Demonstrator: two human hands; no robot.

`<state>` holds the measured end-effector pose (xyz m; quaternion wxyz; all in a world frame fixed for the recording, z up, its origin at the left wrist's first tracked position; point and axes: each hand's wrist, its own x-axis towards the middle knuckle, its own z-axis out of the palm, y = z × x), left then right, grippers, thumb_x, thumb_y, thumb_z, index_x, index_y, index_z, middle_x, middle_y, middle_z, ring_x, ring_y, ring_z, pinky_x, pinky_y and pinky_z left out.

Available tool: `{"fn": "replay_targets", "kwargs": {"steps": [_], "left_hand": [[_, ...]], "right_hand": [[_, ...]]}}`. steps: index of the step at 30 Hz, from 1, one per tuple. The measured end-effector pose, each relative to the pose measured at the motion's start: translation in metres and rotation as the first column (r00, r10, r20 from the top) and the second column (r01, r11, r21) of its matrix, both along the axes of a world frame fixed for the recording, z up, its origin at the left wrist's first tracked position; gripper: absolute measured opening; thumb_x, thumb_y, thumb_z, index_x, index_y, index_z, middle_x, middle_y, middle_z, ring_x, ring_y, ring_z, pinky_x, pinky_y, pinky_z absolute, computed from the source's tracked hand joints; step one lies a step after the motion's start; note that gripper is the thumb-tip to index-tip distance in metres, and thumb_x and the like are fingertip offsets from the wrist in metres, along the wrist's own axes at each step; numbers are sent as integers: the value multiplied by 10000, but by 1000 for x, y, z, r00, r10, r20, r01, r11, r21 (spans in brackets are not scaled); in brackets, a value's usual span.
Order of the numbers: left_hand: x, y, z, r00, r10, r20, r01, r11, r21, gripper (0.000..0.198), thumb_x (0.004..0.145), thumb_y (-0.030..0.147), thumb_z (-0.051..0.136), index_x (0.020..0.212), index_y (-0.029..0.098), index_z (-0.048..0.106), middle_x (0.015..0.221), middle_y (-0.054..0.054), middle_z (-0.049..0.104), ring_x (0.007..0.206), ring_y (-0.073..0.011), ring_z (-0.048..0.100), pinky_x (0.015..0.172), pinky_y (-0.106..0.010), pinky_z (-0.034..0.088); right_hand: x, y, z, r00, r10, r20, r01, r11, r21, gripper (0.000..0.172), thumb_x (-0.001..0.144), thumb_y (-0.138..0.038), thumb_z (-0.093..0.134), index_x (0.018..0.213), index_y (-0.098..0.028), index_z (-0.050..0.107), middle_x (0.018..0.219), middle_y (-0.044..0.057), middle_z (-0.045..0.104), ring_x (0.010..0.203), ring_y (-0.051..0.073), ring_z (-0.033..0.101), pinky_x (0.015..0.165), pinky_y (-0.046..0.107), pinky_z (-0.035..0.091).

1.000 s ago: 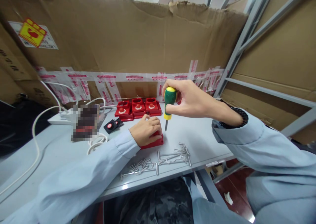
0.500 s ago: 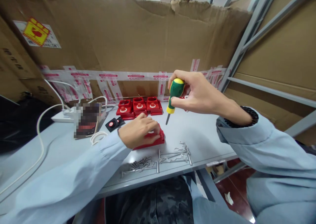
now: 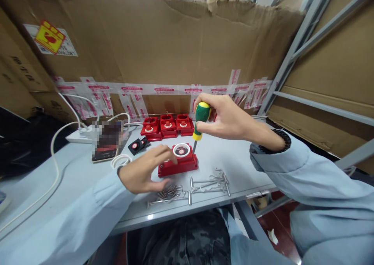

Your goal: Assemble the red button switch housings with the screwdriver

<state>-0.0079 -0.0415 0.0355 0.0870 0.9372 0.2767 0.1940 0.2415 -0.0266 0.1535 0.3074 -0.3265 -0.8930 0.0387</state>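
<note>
My right hand point(image 3: 222, 115) grips a screwdriver point(image 3: 201, 115) with a green and yellow handle, held upright with its shaft pointing down. The tip is at the right back side of a red housing point(image 3: 182, 164) with a white ring point(image 3: 181, 150) on top; whether it touches a screw I cannot tell. My left hand point(image 3: 147, 169) is at the housing's left end, thumb and fingers apart, fingertips over its top and partly hiding it. Below the left hand lies a pile of screws point(image 3: 171, 193). Metal T-shaped bars with thin cords point(image 3: 210, 183) lie near the table's front edge.
Several red housings point(image 3: 168, 127) stand in a row at the back. Black square parts point(image 3: 138, 145) lie left of them. A phone point(image 3: 108, 140), a power strip point(image 3: 77, 136) and a coiled white cable point(image 3: 120, 160) are on the left. A cardboard sheet point(image 3: 163, 43) rises behind the table.
My left hand has moved left and opened, uncovering the white ring on the red housing. My right hand has brought the screwdriver down to the housing's right side.
</note>
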Motion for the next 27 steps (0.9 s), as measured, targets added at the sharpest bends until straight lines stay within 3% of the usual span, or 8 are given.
{"fn": "replay_targets", "kwargs": {"steps": [2, 4, 7, 11, 14, 17, 21, 27], "left_hand": [[-11, 12, -3, 1000, -1, 27, 1, 1000, 8, 577, 743, 272, 625, 1274, 184, 416, 1272, -136, 512, 1171, -286, 498, 999, -415, 414], [-20, 24, -11, 1000, -1, 24, 3, 996, -85, 754, 737, 251, 638, 1401, 205, 283, 1391, -150, 447, 1256, -299, 462, 1035, -430, 397], [-22, 40, -26, 999, -19, 28, 24, 981, -191, 819, 776, 305, 660, 1450, 231, 200, 1445, -170, 416, 1247, -294, 500, 1008, -430, 427], [-2, 47, -36, 996, 84, 21, -81, 991, -104, 873, 743, 461, 714, 1416, 189, 229, 1399, -215, 456, 1259, -330, 491, 1013, -466, 412], [17, 45, -36, 976, 217, -34, -219, 972, -81, 658, 781, 496, 653, 1269, 141, 390, 1004, -149, 667, 924, -311, 655, 783, -421, 506], [26, 42, -34, 962, 269, -46, -270, 963, -22, 401, 815, 470, 592, 1051, 160, 498, 705, -26, 609, 653, -223, 607, 628, -334, 471], [24, 42, -34, 979, 194, 54, -194, 981, -2, 274, 803, 414, 595, 916, 180, 510, 693, 11, 553, 614, -156, 540, 612, -280, 435], [18, 47, -38, 982, 147, 119, -140, 988, -62, 218, 807, 357, 610, 836, 189, 474, 728, 11, 557, 636, -144, 535, 641, -284, 450]], "right_hand": [[0, 0, -1, 1000, -1, 2, 1, 1000, -17, 95, 711, -181, 566, 788, -172, 510, 697, -17, 553, 625, 102, 439, 588, 260, 332], [0, 2, -3, 1000, 7, -1, -7, 1000, -28, 89, 743, -197, 573, 800, -173, 509, 708, -15, 566, 622, 102, 445, 586, 256, 336], [-3, 4, -8, 999, 33, -16, -34, 999, -37, 109, 788, -235, 580, 817, -171, 497, 705, -17, 569, 611, 97, 452, 583, 249, 342], [-11, 6, -15, 999, 38, -7, -38, 998, -45, 142, 818, -276, 585, 844, -159, 509, 703, -18, 565, 593, 89, 451, 575, 244, 335], [-16, 7, -20, 998, 32, 46, -29, 997, -78, 147, 819, -281, 587, 837, -152, 519, 688, -20, 559, 576, 85, 431, 563, 242, 317], [-16, 9, -24, 997, 37, 69, -30, 994, -105, 134, 807, -264, 588, 814, -156, 510, 665, -27, 548, 562, 83, 415, 554, 240, 305], [-13, 14, -28, 999, 24, 33, -21, 995, -100, 140, 804, -276, 584, 830, -159, 512, 693, -20, 572, 567, 86, 444, 558, 239, 320], [-21, 25, -37, 1000, 13, -12, -15, 994, -106, 153, 812, -280, 564, 876, -151, 515, 713, -4, 603, 578, 92, 460, 563, 240, 325]]}}
